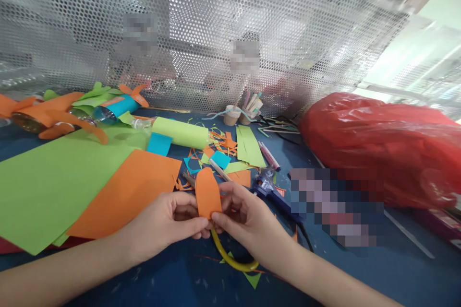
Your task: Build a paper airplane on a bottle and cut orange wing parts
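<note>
Both my hands pinch a small rounded orange paper cutout [207, 193] above the blue table [360, 273]. My left hand [169, 223] grips its lower left edge with thumb and fingers closed. From the right, my right hand [245, 218] holds the lower edge, fingers pressed together. Below the hands a yellow scissors handle [230, 259] pokes out. A blue glue gun [272, 192] lies just right of my right hand.
Large green sheet [54, 182] and orange sheet [126, 192] lie at left. A green paper roll [180, 133], paper scraps, decorated bottles [108, 112] and small cups of sticks [232, 115] sit farther back. A red plastic bag [382, 144] fills the right. Perforated metal panel [201, 24] behind.
</note>
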